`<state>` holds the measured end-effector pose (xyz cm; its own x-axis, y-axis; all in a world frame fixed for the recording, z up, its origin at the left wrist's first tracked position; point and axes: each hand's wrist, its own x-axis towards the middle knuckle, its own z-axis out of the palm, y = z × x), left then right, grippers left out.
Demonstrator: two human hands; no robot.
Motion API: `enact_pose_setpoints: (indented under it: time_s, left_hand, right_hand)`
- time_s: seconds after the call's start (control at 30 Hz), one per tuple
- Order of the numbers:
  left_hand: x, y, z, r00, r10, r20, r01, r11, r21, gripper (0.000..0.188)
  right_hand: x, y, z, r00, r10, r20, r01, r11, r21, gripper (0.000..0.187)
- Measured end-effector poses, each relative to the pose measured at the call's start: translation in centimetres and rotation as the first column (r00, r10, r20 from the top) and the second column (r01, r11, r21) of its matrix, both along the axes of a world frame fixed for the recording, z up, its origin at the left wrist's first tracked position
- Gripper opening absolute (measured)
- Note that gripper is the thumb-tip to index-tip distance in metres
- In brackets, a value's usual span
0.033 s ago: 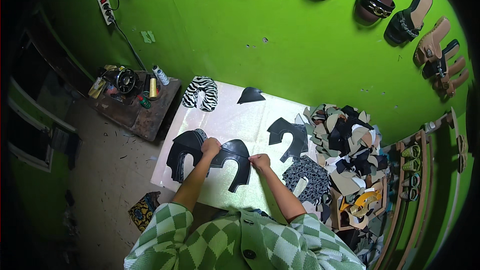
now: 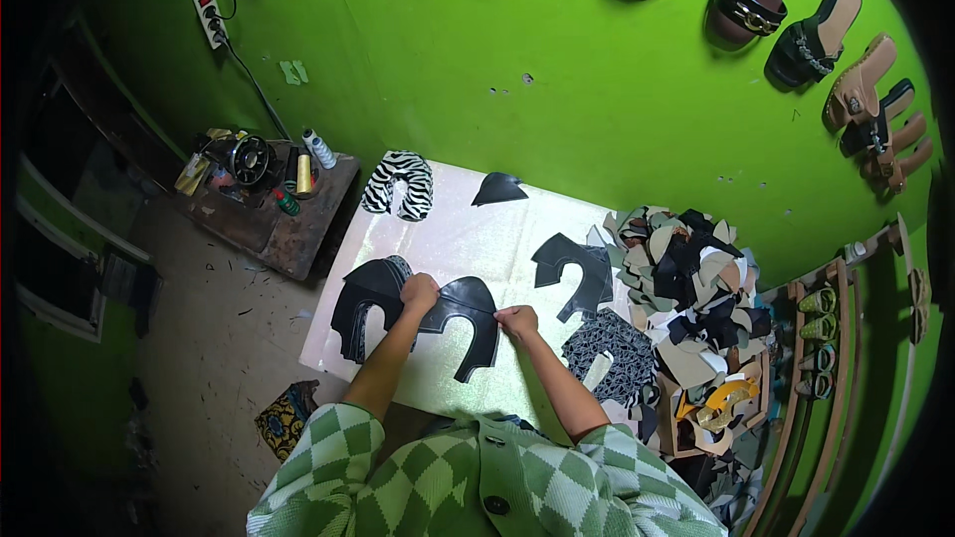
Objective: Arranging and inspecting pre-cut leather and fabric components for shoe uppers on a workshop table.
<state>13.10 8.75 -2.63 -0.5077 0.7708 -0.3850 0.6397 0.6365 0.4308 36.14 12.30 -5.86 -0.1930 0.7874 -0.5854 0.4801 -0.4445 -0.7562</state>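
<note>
On the pale worktable (image 2: 517,378), a black arch-shaped shoe upper piece (image 2: 480,346) lies with a curved black triangular piece (image 2: 466,293) along its top edge. My left hand (image 2: 420,294) is closed on the left end of these pieces, its fingertips partly hidden. My right hand (image 2: 517,321) pinches their right corner. A stack of black upper pieces (image 2: 356,303) sits just left of my left hand. Beyond my hands rests another black triangular piece (image 2: 499,189). More dark upper pieces (image 2: 575,268) lie to the right.
Zebra-patterned pieces (image 2: 400,184) lie at the table's far left corner. Dark patterned pieces (image 2: 612,353) and a heap of scraps (image 2: 696,278) crowd the right. A sewing machine (image 2: 249,159) stands on a wooden table (image 2: 288,229) at left. Sandals (image 2: 746,10) hang on the green wall.
</note>
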Motion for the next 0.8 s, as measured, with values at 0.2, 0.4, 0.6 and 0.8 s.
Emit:
enact_pose_setpoints:
  time_s: [0.2, 0.4, 0.6, 0.8]
  left_hand:
    - [0.4, 0.3, -0.1, 0.995, -0.035, -0.092, 0.033, 0.999, -0.025, 0.013]
    - [1.4, -0.2, -0.5, 0.985, -0.013, -0.171, 0.027, 0.997, 0.077, 0.012]
    - [3.0, -0.9, 0.0, 0.966, -0.057, -0.253, 0.102, 0.981, 0.168, 0.011]
    - [3.2, -0.8, 0.4, 0.951, -0.015, -0.310, 0.076, 0.980, 0.186, 0.011]
  right_hand:
    - [0.3, -0.1, -0.8, 1.000, -0.014, 0.017, 0.013, 1.000, 0.016, 0.009]
    - [0.1, -0.4, -0.8, 0.999, -0.013, 0.047, 0.009, 0.995, 0.098, 0.011]
    - [0.3, -0.9, 0.2, 0.994, -0.006, 0.112, -0.029, 0.951, 0.307, 0.020]
    - [1.8, 0.8, 0.2, 1.000, -0.026, -0.013, 0.029, 0.932, 0.362, 0.026]
